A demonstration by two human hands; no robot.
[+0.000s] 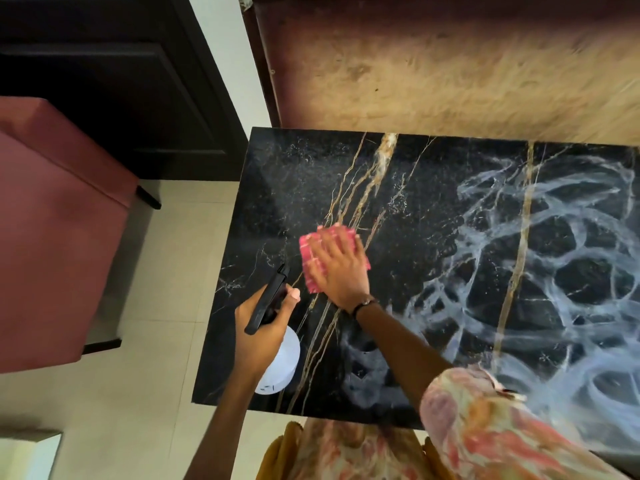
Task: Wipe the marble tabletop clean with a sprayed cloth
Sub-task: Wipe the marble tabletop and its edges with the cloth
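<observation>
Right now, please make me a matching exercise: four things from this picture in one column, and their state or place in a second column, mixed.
Things:
1. pink cloth
2. spray bottle
3. white swirls
4. pink chair

States or places:
A. on the floor beside the tabletop
B. held in the left hand
C. flat under the right hand
D. spread over the tabletop's right part

Pairs: 1-C, 2-B, 3-D, 4-A

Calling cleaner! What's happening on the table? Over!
Right hand flat on pink cloth, pressing it on marble tabletop. Left hand grips spray bottle. White smears remain at right. Nothing blocking.
</observation>
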